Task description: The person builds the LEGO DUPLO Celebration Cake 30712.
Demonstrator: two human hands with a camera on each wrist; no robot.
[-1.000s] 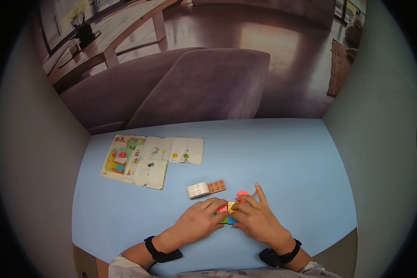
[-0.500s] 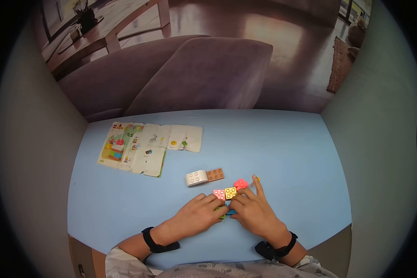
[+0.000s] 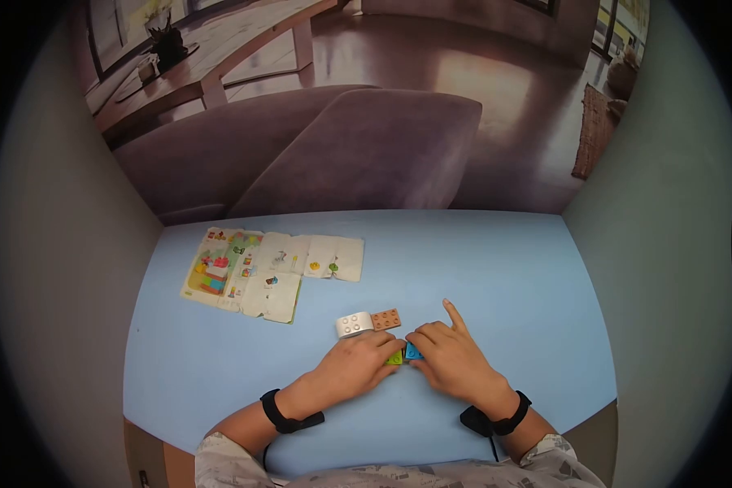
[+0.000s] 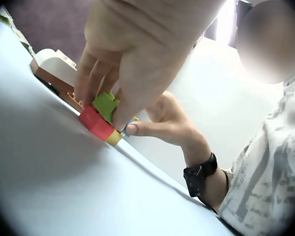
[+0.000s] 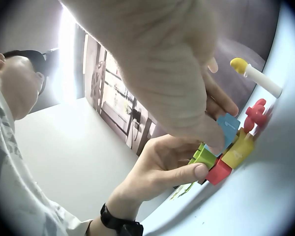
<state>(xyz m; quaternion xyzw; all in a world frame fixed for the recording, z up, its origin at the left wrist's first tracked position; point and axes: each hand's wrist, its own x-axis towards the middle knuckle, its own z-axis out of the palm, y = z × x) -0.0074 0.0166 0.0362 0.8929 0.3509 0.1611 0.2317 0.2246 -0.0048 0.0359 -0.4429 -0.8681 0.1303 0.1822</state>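
My left hand [image 3: 354, 359] pinches a green toy brick [image 5: 205, 156] between thumb and fingers. My right hand [image 3: 455, 363] pinches a blue brick [image 5: 228, 129] marked with a 1, its index finger raised. Beneath the green brick sits a red brick [image 4: 97, 123] on the table, and beside that, under the blue one, a yellow brick [image 5: 238, 151] marked with a 4. From the head view the hands and upper bricks hide the red and yellow ones. Past the yellow brick, in the right wrist view, lies a red flower-shaped piece [image 5: 255, 116].
A white rounded brick [image 3: 353, 324] and a brown studded brick [image 3: 386, 319] lie just beyond the left hand. A white candle piece with a yellow tip [image 5: 263, 81] stands past the flower piece. The unfolded instruction sheet [image 3: 276, 276] is at the back left of the blue table [image 3: 496, 276].
The green and blue bricks have moved forward over the red and yellow ones, which the head view showed earlier. Both hands have shifted forward with them, and the right hand now covers the flower piece.
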